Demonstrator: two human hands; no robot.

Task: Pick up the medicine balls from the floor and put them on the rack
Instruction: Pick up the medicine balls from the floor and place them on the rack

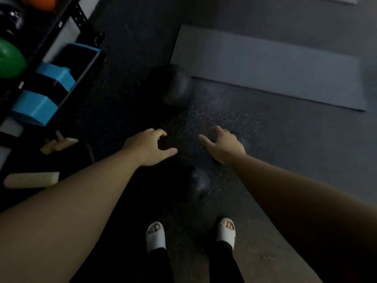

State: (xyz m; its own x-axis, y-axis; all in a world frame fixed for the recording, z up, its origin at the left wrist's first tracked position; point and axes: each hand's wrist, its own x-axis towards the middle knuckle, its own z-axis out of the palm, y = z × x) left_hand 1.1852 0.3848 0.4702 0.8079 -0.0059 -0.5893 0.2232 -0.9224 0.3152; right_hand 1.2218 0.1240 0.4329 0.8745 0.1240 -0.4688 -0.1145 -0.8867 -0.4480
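Two dark medicine balls lie on the speckled black floor. The larger ball point(175, 84) rests ahead of me against the corner of a grey mat. A smaller ball point(196, 183) sits close in front of my feet, below and between my arms. My left hand point(148, 148) and my right hand point(224, 145) are both stretched out over the floor, fingers spread and curved, holding nothing. Each hand hovers between the two balls and touches neither. The black metal rack point(61, 29) stands at the upper left with a green ball point(10, 58), an orange ball point(38, 2) and a dark ball point(11, 19) on it.
Blue blocks point(34, 109) sit on the rack's lower shelves. Pale wooden pieces point(31, 179) lie on a dark mat at the left. A grey exercise mat point(275, 66) covers the floor at the upper right. My feet in white slides point(156, 235) stand at the bottom.
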